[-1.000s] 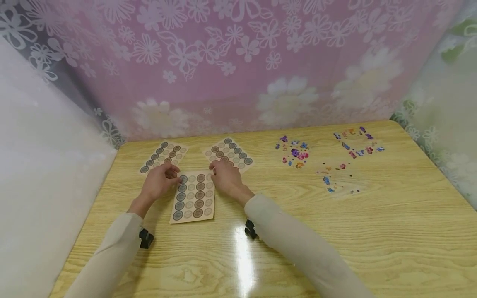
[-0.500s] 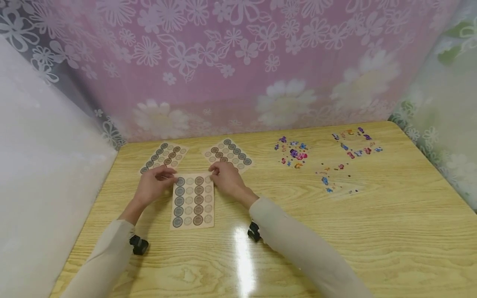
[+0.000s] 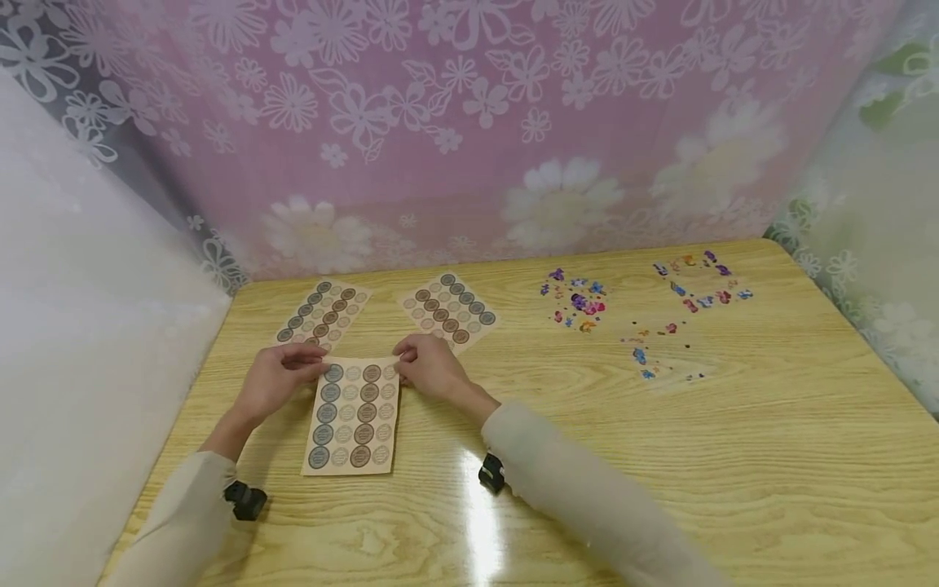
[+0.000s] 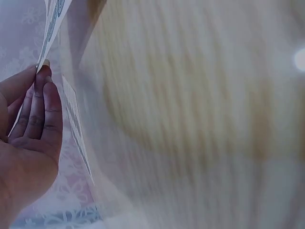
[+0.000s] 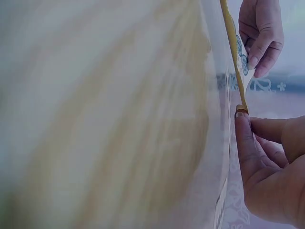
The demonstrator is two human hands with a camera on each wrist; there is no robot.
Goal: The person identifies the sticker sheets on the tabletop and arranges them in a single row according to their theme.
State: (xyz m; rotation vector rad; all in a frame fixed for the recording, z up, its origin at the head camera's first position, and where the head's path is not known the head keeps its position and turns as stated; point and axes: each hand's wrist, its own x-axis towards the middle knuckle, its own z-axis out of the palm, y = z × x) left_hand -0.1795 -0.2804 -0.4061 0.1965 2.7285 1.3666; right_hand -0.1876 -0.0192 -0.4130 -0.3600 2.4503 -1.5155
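Note:
A cream sticker sheet (image 3: 352, 416) with columns of round grey-blue, pale and brown labels is held by its two far corners. My left hand (image 3: 275, 379) pinches the far left corner between thumb and fingers; in the left wrist view that hand (image 4: 31, 129) grips the sheet's edge, which stands off the table. At the far right corner, my right hand (image 3: 434, 367) pinches the sheet, and the right wrist view shows its thumb and fingers on the edge. Two similar sticker sheets, one at the left (image 3: 323, 314) and one tilted (image 3: 449, 310), lie flat just beyond the hands.
On the wooden table (image 3: 587, 473), clear sheets with colourful flower stickers lie to the right: a round cluster (image 3: 579, 302), a ring (image 3: 678, 289) and a sparser group (image 3: 641, 356). A pink floral curtain (image 3: 440, 163) hangs behind the table, and a white cloth (image 3: 88, 326) borders the left.
Both hands have drawn the held sticker sheet toward the body and to the left. More of the two sheets behind now shows.

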